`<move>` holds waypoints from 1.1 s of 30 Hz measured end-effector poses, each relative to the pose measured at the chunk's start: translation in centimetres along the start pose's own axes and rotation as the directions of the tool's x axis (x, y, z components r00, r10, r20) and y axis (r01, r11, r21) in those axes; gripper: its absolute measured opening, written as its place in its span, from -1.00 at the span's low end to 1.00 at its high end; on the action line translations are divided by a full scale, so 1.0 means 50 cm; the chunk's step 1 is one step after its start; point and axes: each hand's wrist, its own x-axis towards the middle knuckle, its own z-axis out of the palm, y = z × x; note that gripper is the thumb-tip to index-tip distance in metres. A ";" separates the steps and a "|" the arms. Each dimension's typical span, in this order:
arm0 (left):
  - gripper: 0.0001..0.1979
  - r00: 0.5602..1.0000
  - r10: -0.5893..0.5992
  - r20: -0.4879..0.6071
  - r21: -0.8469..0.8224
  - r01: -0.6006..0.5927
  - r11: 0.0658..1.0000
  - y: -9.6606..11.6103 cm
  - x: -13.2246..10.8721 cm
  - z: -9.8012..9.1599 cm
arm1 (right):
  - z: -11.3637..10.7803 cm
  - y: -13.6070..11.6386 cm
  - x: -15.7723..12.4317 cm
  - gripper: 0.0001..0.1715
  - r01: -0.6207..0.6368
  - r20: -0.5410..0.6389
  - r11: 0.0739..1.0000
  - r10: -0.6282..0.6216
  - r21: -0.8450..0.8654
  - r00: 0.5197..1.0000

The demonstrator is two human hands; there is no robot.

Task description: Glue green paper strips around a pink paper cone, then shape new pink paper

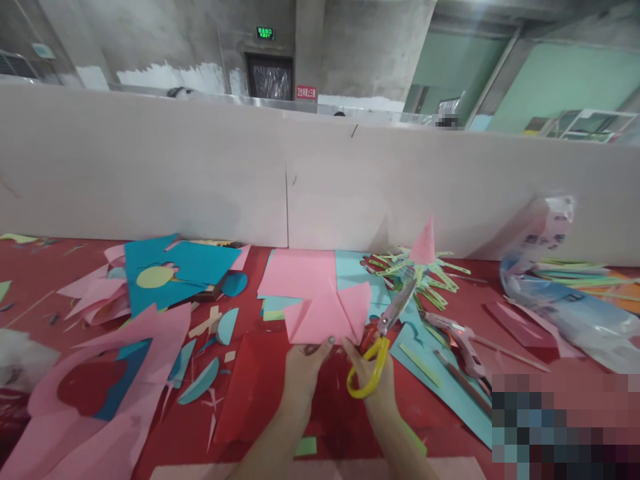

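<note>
In the head view a folded piece of pink paper [327, 317] stands up between my two hands, creased with a raised peak at its middle. My left hand [306, 370] pinches its lower left edge, thumb in front. At the lower right edge my right hand [373, 373] grips the same paper with thumb and fingers. Scissors [383, 333] with yellow handles also hang on my right hand, the handle loop around its fingers and the blades pointing up and to the right. Behind the paper lie pink sheets [300, 270] and light blue sheets [357, 267].
Pink and blue paper scraps [170, 273] cover the left. A pink cone [424, 243] tops green paper strips at the back. To the right lie a glue gun [463, 340], light blue card [450, 393] and a plastic bag [570, 300]. A white partition [210, 173] closes the far side.
</note>
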 end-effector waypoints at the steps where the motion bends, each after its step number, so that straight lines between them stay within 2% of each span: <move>1: -0.61 1.000 0.006 0.001 0.006 -0.006 1.000 0.000 -0.001 0.000 | 0.000 -0.001 0.000 -0.61 -0.009 0.001 1.000 0.009 0.002 1.000; 4: -0.63 1.000 0.006 0.000 0.003 -0.006 1.000 0.004 -0.003 0.002 | 0.000 -0.001 0.000 -0.59 -0.039 0.010 0.999 0.039 0.010 0.999; 8: -0.66 1.000 -0.018 0.002 -0.034 0.018 0.999 0.004 -0.002 0.002 | 0.002 -0.006 0.001 -0.59 -0.006 0.007 0.999 0.006 0.053 1.000; 13: -0.63 0.998 -0.057 -0.021 -0.053 0.056 0.997 0.000 -0.001 -0.001 | 0.002 -0.021 -0.001 -0.62 -0.036 -0.022 0.999 0.036 0.002 0.999; 19: -0.63 0.997 -0.075 -0.036 -0.073 0.072 0.995 0.006 -0.002 0.000 | -0.007 0.001 0.002 -0.63 -0.032 0.086 0.998 0.028 0.054 0.996; 25: -0.65 0.997 -0.073 0.017 -0.099 0.074 0.992 0.012 -0.009 0.005 | -0.014 0.008 0.009 -0.62 -0.028 0.073 0.995 0.021 0.095 0.997; 30: -0.70 0.996 -0.088 -0.009 -0.090 0.087 0.992 0.023 -0.009 0.006 | -0.010 -0.002 0.007 -0.63 -0.043 0.042 0.998 0.042 0.038 0.998; 33: -0.73 0.995 -0.094 -0.022 -0.079 0.092 0.993 0.027 -0.005 0.001 | -0.009 0.000 0.002 -0.64 -0.058 0.063 0.996 0.054 0.062 0.997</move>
